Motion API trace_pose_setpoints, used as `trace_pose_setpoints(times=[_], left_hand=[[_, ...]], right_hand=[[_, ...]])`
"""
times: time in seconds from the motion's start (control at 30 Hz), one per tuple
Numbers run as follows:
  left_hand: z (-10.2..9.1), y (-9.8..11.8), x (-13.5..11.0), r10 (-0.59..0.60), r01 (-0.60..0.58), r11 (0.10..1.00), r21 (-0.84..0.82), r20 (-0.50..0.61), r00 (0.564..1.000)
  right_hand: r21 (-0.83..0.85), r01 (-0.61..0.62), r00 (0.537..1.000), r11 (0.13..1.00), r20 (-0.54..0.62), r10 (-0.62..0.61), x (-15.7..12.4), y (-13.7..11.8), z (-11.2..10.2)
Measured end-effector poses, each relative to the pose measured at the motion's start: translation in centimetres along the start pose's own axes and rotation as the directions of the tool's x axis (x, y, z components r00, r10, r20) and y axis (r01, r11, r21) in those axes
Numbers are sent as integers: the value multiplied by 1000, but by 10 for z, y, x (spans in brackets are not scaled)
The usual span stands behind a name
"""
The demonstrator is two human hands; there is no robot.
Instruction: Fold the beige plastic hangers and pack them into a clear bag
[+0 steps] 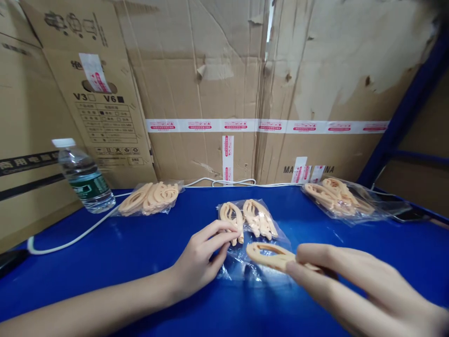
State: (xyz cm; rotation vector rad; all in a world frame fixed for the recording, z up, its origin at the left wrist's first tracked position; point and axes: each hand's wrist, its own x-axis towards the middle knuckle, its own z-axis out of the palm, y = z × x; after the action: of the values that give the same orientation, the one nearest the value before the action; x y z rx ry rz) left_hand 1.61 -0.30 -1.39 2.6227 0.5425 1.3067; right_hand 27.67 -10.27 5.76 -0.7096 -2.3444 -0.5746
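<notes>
In my right hand (365,276) is a pale, wood-coloured loop-shaped piece (268,257), pinched between thumb and fingers, its rounded end pointing left. My left hand (206,250) has its fingers closed at the lower end of a stack of similar pieces (230,213); the thumb's contact is partly hidden. Beside that stack lies a second one (259,219), with slim prongs toward me. Both stacks are in or on a clear plastic bag (245,269), whose loose part spreads toward me under the held piece.
Filled clear bags of such pieces lie at the back left (150,199) and back right (338,199). A water bottle (86,178) stands at the left by a white cable (66,248). Cardboard (203,93) walls the blue table (140,243); a dark flat object (410,213) lies right.
</notes>
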Motion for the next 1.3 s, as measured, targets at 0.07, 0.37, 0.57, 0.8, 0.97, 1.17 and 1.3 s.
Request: trace_pose_setpoints(times=[0.07,0.37,0.57,0.8,0.97,1.17,1.3], left_hand=[[0,0,0,-5,6,1000,6,-14,1000],[-5,5,2,-44,44,999,-9,30,999],[-27,-6,4,-78,91,992,-88,142,987],[-26,-10,7,-21,53,993,-104,286,958],[-20,-13,5,18,20,985,-173,214,977],[-17,-12,3,-296,299,940,-167,42,954],[-13,-12,4,-448,461,872,-166,110,887]], right_hand=[[17,-14,999,1000,51,13,11,-2,16],[-275,181,983,944,71,-167,18,32,87],[128,-34,981,991,194,9,2,68,50],[341,-268,919,901,372,133,-17,85,47],[542,-409,897,734,388,213,-19,86,55],[694,-636,748,339,444,494,-23,84,65],[691,-702,648,171,520,557,-27,77,80]])
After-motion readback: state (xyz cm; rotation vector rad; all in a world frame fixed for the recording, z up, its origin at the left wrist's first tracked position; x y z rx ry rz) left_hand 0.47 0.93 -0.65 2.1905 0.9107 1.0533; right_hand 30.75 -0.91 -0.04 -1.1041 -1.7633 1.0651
